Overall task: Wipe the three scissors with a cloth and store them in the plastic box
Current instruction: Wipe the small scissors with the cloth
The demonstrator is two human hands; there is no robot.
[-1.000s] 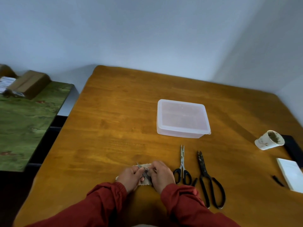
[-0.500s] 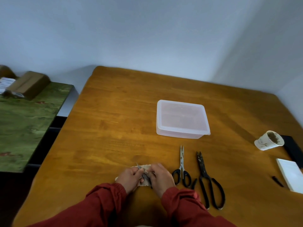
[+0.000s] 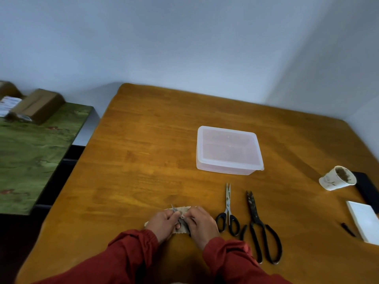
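Left hand (image 3: 164, 222): pinches the small scissors (image 3: 174, 209) against the cloth (image 3: 184, 210).
Right hand (image 3: 200, 223): fingers curled, gripping the same scissors.
Plastic box (image 3: 225, 170): lid on, well apart.

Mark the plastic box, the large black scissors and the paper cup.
plastic box (image 3: 228, 149), head view, middle of the lid.
large black scissors (image 3: 252, 206), head view, on the blades above the pivot.
paper cup (image 3: 330, 180), head view, on its white side wall.
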